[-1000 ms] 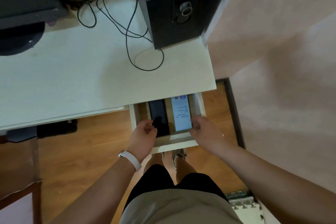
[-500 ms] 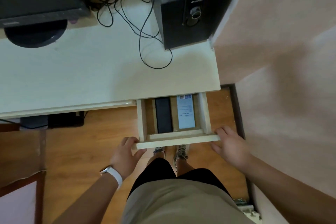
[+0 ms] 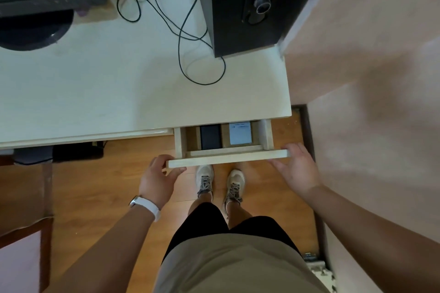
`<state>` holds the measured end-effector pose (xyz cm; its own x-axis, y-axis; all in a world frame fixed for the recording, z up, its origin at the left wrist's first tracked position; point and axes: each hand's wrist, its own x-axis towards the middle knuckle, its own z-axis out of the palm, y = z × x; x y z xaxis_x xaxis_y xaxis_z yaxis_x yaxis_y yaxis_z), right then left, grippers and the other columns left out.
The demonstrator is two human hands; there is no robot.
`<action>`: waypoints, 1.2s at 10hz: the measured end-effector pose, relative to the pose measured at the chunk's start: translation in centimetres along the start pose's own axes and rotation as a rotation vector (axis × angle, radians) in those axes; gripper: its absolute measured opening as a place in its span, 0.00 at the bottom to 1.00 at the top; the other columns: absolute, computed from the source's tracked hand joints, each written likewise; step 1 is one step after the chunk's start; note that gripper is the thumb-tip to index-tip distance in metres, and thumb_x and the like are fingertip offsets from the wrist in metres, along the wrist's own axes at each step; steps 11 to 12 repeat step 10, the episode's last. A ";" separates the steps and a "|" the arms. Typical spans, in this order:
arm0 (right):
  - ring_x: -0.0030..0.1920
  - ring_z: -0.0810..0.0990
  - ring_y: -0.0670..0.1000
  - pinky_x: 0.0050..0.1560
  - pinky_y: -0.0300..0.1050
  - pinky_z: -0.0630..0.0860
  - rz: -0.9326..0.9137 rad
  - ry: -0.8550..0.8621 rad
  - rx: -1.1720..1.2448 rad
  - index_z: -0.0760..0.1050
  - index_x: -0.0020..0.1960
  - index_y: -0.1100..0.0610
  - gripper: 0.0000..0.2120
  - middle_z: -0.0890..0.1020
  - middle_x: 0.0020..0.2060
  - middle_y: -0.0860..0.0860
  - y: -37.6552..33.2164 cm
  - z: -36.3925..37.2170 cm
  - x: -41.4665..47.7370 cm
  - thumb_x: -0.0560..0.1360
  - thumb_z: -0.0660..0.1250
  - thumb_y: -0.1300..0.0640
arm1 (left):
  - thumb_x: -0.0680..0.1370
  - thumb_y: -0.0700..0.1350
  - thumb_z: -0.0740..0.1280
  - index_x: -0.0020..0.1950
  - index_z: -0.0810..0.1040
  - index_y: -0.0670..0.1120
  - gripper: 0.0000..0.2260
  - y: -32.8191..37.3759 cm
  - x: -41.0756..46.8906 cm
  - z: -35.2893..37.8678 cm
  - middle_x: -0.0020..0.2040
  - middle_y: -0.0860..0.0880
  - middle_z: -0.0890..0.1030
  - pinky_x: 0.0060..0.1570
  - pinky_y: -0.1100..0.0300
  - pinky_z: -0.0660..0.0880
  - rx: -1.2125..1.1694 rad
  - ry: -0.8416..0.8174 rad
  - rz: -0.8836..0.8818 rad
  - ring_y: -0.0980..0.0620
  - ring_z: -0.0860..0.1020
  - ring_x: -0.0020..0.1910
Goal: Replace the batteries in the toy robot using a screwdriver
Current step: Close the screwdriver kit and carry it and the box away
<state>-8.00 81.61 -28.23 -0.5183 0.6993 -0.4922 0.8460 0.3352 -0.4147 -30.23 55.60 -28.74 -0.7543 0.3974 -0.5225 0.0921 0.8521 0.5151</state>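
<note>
A pale wooden drawer (image 3: 228,158) sticks partly out from under the right end of the white desk (image 3: 119,93). Inside it lie a flat black box (image 3: 210,137) and a white-and-blue printed box (image 3: 240,134). My left hand (image 3: 157,178), with a white wristband, curls its fingers and thumb round the left end of the drawer front. My right hand (image 3: 297,169) rests against the right end of the front with its fingers fairly straight. No toy robot, screwdriver or batteries are in view.
A black speaker (image 3: 252,7) and loose black cables (image 3: 183,31) sit at the desk's back right, and a monitor base (image 3: 31,31) at the back left. A pink wall (image 3: 369,102) stands close on the right. A chair (image 3: 23,233) is at the lower left on the wooden floor.
Both hands came out of the drawer and moved to the ends of its front. The drawer has slid further in under the desk, so less of the two boxes shows.
</note>
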 end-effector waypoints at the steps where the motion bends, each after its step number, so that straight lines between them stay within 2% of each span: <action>1: 0.59 0.75 0.50 0.55 0.45 0.76 0.176 0.021 0.223 0.70 0.67 0.53 0.31 0.76 0.58 0.48 -0.8 0.5 1.4 0.70 0.74 0.42 | 0.76 0.52 0.70 0.69 0.71 0.46 0.24 0.9 0.9 0.2 0.56 0.50 0.79 0.53 0.56 0.73 -0.121 0.042 -0.098 0.50 0.77 0.56; 2: 0.54 0.76 0.49 0.47 0.41 0.74 0.226 0.038 0.395 0.71 0.58 0.47 0.21 0.79 0.53 0.46 -1.6 0.9 2.5 0.70 0.74 0.44 | 0.79 0.56 0.65 0.69 0.71 0.43 0.24 1.7 2.0 0.5 0.54 0.46 0.82 0.50 0.55 0.73 -0.098 0.049 -0.159 0.43 0.79 0.56; 3: 0.51 0.77 0.48 0.46 0.41 0.74 0.215 0.066 0.407 0.72 0.58 0.47 0.19 0.80 0.50 0.45 -2.2 0.9 3.4 0.71 0.73 0.44 | 0.79 0.58 0.63 0.58 0.76 0.42 0.20 2.1 3.0 0.5 0.47 0.46 0.82 0.44 0.56 0.72 -0.049 0.048 -0.174 0.41 0.80 0.50; 4: 0.48 0.78 0.48 0.45 0.41 0.75 0.248 0.080 0.394 0.73 0.59 0.50 0.21 0.80 0.48 0.45 -2.3 0.9 4.2 0.71 0.73 0.43 | 0.78 0.58 0.66 0.55 0.78 0.44 0.18 2.2 4.1 0.2 0.50 0.48 0.84 0.47 0.56 0.74 -0.046 0.048 -0.170 0.44 0.80 0.51; 5: 0.54 0.79 0.52 0.50 0.44 0.75 0.293 0.094 0.401 0.72 0.64 0.54 0.28 0.81 0.54 0.49 -2.6 1.0 5.2 0.70 0.72 0.41 | 0.77 0.57 0.67 0.56 0.79 0.42 0.19 2.9 5.1 -0.2 0.51 0.46 0.84 0.45 0.59 0.71 -0.039 0.076 -0.139 0.43 0.81 0.52; 6: 0.57 0.78 0.54 0.52 0.45 0.74 0.310 0.121 0.415 0.72 0.66 0.56 0.32 0.81 0.57 0.52 -3.1 0.8 6.3 0.70 0.73 0.41 | 0.78 0.55 0.68 0.61 0.77 0.39 0.22 4.0 5.8 -0.4 0.55 0.45 0.83 0.49 0.60 0.68 -0.075 0.112 -0.170 0.43 0.78 0.58; 7: 0.55 0.77 0.50 0.49 0.41 0.72 0.271 0.098 0.405 0.73 0.65 0.55 0.29 0.80 0.57 0.50 -3.0 0.6 6.7 0.69 0.73 0.41 | 0.77 0.56 0.68 0.57 0.79 0.40 0.20 3.8 6.2 -0.4 0.49 0.48 0.81 0.48 0.59 0.68 -0.066 0.101 -0.188 0.43 0.79 0.56; 8: 0.54 0.76 0.48 0.49 0.41 0.71 0.272 0.088 0.382 0.72 0.65 0.55 0.29 0.80 0.58 0.49 -2.9 0.3 6.7 0.70 0.73 0.41 | 0.77 0.58 0.67 0.57 0.79 0.41 0.21 3.4 6.4 -0.4 0.50 0.50 0.81 0.49 0.57 0.70 -0.071 0.084 -0.192 0.45 0.79 0.55; 9: 0.61 0.76 0.52 0.51 0.43 0.71 0.263 0.056 0.350 0.69 0.67 0.55 0.32 0.78 0.61 0.50 -3.2 0.2 6.4 0.70 0.71 0.39 | 0.79 0.57 0.64 0.62 0.76 0.42 0.20 3.4 6.2 -0.3 0.56 0.49 0.81 0.51 0.57 0.69 -0.049 0.004 -0.163 0.45 0.78 0.58; 10: 0.58 0.76 0.51 0.50 0.42 0.70 0.213 0.062 0.306 0.68 0.68 0.57 0.30 0.77 0.61 0.51 -4.2 -0.5 5.8 0.73 0.70 0.42 | 0.80 0.57 0.63 0.71 0.67 0.43 0.26 3.8 5.1 -0.3 0.66 0.45 0.76 0.52 0.56 0.70 -0.128 -0.116 -0.181 0.45 0.76 0.60; 12: 0.58 0.76 0.51 0.50 0.42 0.70 0.213 0.062 0.306 0.68 0.68 0.57 0.30 0.77 0.61 0.51 -4.2 -0.5 5.8 0.73 0.70 0.42 | 0.80 0.57 0.63 0.71 0.67 0.43 0.26 3.8 5.1 -0.3 0.66 0.45 0.76 0.52 0.56 0.70 -0.128 -0.116 -0.181 0.45 0.76 0.60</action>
